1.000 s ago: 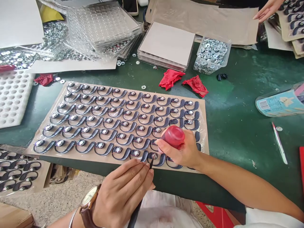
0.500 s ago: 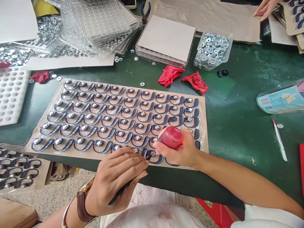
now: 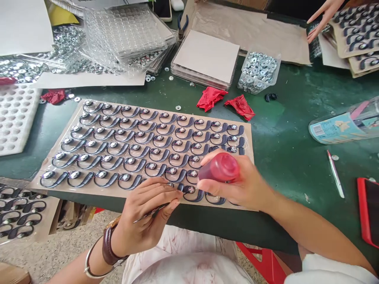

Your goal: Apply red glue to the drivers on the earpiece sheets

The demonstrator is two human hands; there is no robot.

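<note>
My right hand (image 3: 244, 187) is wrapped round a red squeeze bottle (image 3: 219, 167), tilted with its base up; its tip is hard to make out. My left hand (image 3: 151, 213) pinches slim dark tweezers (image 3: 147, 214), mostly hidden by the fingers. Both hands are over the near edge of a brown cardboard sheet (image 3: 248, 136) under clear film. Rows of black hook-shaped parts, each with a round silver disc, lie on it. One such hook part (image 3: 189, 190) shows between my hands, close to the left fingertips.
Beyond the sheet are red crumpled scraps (image 3: 211, 98), a clear tub of metal washers (image 3: 259, 73) and stacked trays (image 3: 205, 55). At right lie a clear container (image 3: 340, 128), a pen (image 3: 335, 173) and a red-cased phone (image 3: 368, 209). Another person's hand (image 3: 324, 17) is at top right.
My right hand has lifted back to the right with the bottle, away from the left fingertips. The tweezers' tip no longer shows at the hook part. The view has shifted slightly.
</note>
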